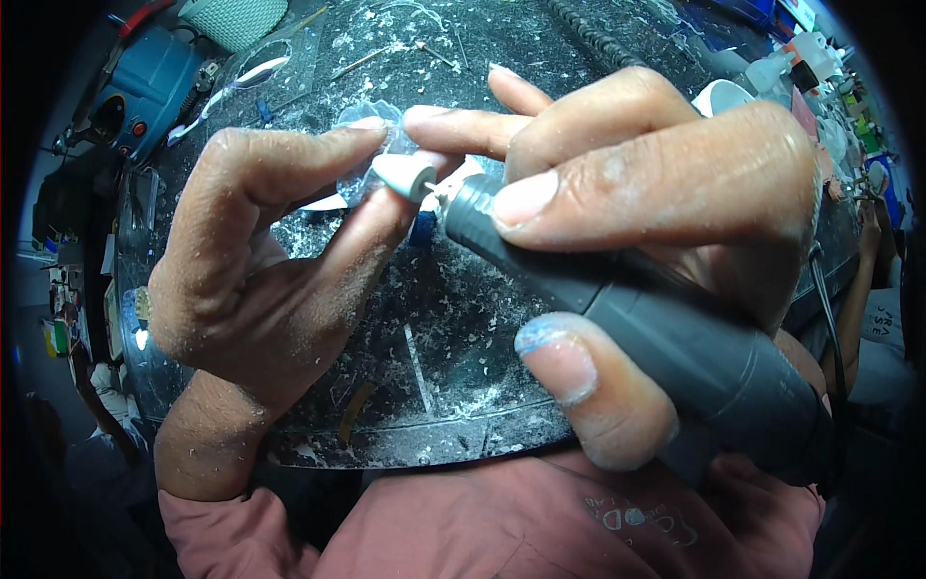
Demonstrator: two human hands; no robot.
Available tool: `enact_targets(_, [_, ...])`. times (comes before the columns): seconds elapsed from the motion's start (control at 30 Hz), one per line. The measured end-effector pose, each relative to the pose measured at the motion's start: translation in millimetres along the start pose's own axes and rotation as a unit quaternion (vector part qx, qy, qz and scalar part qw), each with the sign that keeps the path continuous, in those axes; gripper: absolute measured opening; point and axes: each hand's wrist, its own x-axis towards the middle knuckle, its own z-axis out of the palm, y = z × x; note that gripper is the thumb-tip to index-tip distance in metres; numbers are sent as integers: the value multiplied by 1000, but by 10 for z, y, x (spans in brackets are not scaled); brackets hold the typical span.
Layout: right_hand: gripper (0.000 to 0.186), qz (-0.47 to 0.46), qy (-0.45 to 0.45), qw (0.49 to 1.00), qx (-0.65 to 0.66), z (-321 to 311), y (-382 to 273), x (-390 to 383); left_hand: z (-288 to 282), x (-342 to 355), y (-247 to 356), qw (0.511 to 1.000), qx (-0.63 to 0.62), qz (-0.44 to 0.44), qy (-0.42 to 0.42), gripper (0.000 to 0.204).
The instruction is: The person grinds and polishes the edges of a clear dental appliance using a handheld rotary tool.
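My left hand (pixel 265 241) pinches a clear, scalloped plastic piece (pixel 355 172) that looks like a dental aligner, between thumb and fingers. In my right hand (pixel 666 183) is a dark grey rotary handpiece (pixel 675 347), gripped like a pen, thumb underneath. A pale cone-shaped grinding tip (pixel 405 177) on a thin metal shank sticks out of its nose. The cone lies against or very close to the clear piece; exact contact cannot be made out. My right fingertips reach over to the piece and my left fingers. White dust coats both hands.
White dust and shavings cover the dark table (pixel 463 357). A blue machine (pixel 149 92) and a pale woven basket (pixel 231 21) stand far left. Thin tools (pixel 371 60) lie at the back. Bottles (pixel 801 60) and a white cup (pixel 723 96) are at right. Another person's arm (pixel 854 289) shows far right.
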Motion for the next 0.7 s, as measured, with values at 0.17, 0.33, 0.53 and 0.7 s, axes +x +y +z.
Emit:
enact_targets(0.17, [41,-9,2,999,34,46,6,-12,-45,-27,-21,1000,28,0,-6,28])
enact_targets(0.33, [41,-12,2,1000,28,-6,-34,-63,-27,6,-9,999,33,27,-8,28])
enact_targets(0.53, [41,-32,-22,999,36,46,-128,-70,-49,-6,-36,999,42,25,-16,32])
enact_targets(0.7, [41,-27,-20,999,21,47,-98,-69,-35,24,-48,997,56,58,-6,31])
